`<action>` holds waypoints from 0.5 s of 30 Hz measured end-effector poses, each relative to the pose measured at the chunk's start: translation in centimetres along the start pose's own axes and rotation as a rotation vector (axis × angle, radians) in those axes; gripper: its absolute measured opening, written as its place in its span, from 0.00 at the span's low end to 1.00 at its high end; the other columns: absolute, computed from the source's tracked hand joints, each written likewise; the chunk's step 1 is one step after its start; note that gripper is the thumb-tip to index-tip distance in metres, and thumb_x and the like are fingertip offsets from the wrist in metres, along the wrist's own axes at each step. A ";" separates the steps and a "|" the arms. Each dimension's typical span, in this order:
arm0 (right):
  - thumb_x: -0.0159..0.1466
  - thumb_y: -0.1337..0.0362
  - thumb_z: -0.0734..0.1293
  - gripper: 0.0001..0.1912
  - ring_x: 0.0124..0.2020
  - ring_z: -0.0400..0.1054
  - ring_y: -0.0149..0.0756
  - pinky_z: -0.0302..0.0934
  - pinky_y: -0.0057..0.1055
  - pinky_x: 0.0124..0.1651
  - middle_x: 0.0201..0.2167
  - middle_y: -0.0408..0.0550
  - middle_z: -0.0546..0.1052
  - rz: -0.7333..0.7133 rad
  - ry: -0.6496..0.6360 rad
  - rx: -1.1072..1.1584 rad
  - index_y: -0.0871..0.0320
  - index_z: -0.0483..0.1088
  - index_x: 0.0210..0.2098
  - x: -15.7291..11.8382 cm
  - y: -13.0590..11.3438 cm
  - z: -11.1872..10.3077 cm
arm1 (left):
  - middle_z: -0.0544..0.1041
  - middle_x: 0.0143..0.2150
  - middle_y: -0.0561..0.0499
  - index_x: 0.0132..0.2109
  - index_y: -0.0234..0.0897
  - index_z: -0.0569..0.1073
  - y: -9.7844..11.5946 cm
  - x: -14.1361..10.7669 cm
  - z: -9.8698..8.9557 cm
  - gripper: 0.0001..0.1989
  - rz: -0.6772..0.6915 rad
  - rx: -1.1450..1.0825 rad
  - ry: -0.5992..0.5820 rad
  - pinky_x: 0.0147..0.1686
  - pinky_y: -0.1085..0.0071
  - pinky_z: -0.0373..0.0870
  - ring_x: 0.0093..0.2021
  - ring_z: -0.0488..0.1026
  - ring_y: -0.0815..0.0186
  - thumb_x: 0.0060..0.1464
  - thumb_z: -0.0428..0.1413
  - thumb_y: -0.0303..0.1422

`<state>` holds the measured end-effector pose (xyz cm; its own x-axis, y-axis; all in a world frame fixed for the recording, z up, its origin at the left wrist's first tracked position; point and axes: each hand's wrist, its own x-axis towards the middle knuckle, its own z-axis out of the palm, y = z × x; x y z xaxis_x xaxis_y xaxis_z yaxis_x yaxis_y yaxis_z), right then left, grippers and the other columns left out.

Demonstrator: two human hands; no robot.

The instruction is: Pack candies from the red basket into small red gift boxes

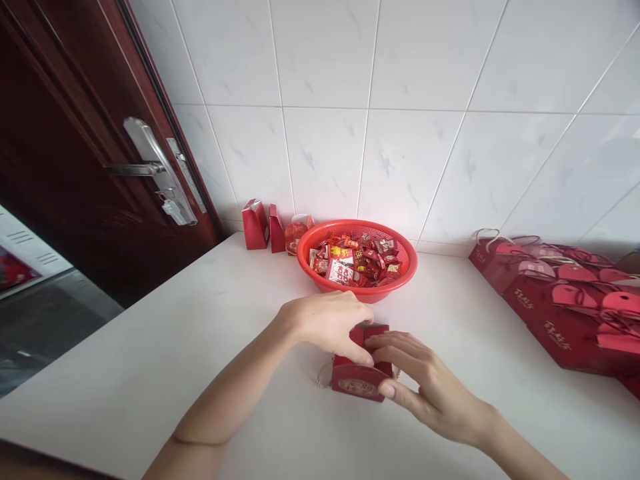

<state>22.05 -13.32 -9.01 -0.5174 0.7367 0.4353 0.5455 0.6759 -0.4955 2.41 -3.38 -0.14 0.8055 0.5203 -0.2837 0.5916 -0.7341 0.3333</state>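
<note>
A small red gift box (361,385) with an oval print on its front panel stands on the white table, its top open. A twisted cord (324,375) loops out at its left side. My left hand (333,325) arches over the box from the left, its thumb against the inside of the front panel and its fingers curled at the far edge. On the right, my right hand (425,380) grips the box, thumb on the front panel and fingers over the top. What lies inside the box is hidden by my fingers.
Just behind the box is a red plastic basket (407,270) of wrapped sweets (367,260). Small red boxes (255,225) stand by the tiled wall. Several packed red gift boxes (550,307) fill the right side. A dark wooden door (90,133) stands at left.
</note>
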 end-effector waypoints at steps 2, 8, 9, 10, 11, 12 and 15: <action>0.75 0.50 0.60 0.18 0.55 0.74 0.47 0.71 0.42 0.55 0.54 0.60 0.78 -0.016 0.049 -0.043 0.56 0.73 0.48 -0.7 0.3 0.5 | 0.75 0.30 0.52 0.39 0.40 0.76 -0.1 -0.1 -0.3 0.17 -0.021 -0.026 -0.061 0.24 0.71 0.56 0.32 0.73 0.61 0.52 0.63 0.48; 0.74 0.59 0.62 0.12 0.58 0.73 0.47 0.74 0.42 0.54 0.57 0.61 0.75 -0.033 0.197 -0.108 0.55 0.72 0.53 -2.4 1.0 2.3 | 0.80 0.52 0.47 0.56 0.43 0.77 -1.4 -1.1 -0.6 0.30 0.035 -0.166 0.046 0.43 0.68 0.69 0.50 0.77 0.55 0.50 0.66 0.54; 0.74 0.60 0.63 0.12 0.57 0.73 0.47 0.75 0.41 0.52 0.58 0.61 0.75 -0.025 0.217 -0.105 0.55 0.72 0.53 -2.5 1.0 2.5 | 0.78 0.57 0.46 0.59 0.44 0.75 -1.8 -1.3 -0.3 0.34 0.049 -0.172 0.107 0.48 0.67 0.69 0.55 0.75 0.53 0.49 0.66 0.55; 0.74 0.60 0.63 0.11 0.57 0.73 0.47 0.75 0.40 0.51 0.58 0.61 0.75 -0.020 0.228 -0.101 0.55 0.72 0.53 -2.6 1.1 2.7 | 0.76 0.61 0.45 0.63 0.45 0.73 -2.1 -1.4 0.1 0.38 0.058 -0.169 0.173 0.52 0.65 0.69 0.58 0.73 0.51 0.48 0.67 0.56; 0.74 0.61 0.63 0.10 0.56 0.73 0.47 0.76 0.40 0.50 0.57 0.61 0.75 -0.018 0.237 -0.097 0.54 0.72 0.52 -2.6 1.1 2.8 | 0.73 0.64 0.45 0.65 0.46 0.71 -2.4 -1.5 0.6 0.41 0.060 -0.160 0.230 0.56 0.63 0.68 0.61 0.71 0.50 0.48 0.67 0.56; 0.74 0.62 0.63 0.10 0.56 0.73 0.46 0.76 0.40 0.50 0.57 0.61 0.75 -0.018 0.244 -0.095 0.54 0.72 0.52 -2.6 1.1 2.8 | 0.71 0.66 0.44 0.67 0.46 0.69 -2.7 -1.6 1.1 0.43 0.057 -0.148 0.273 0.58 0.61 0.67 0.63 0.69 0.48 0.48 0.68 0.55; 0.74 0.64 0.62 0.09 0.55 0.74 0.46 0.76 0.40 0.50 0.57 0.60 0.75 -0.009 0.263 -0.090 0.54 0.72 0.51 -2.5 1.2 2.7 | 0.72 0.66 0.43 0.70 0.44 0.65 -3.3 -1.7 2.8 0.43 0.050 -0.152 0.316 0.60 0.60 0.67 0.63 0.69 0.50 0.52 0.67 0.51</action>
<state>22.18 -14.43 -12.70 -0.3401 0.7022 0.6254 0.6040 0.6729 -0.4270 -0.98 -3.05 -3.28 0.7902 0.6125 0.0205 0.5308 -0.7008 0.4765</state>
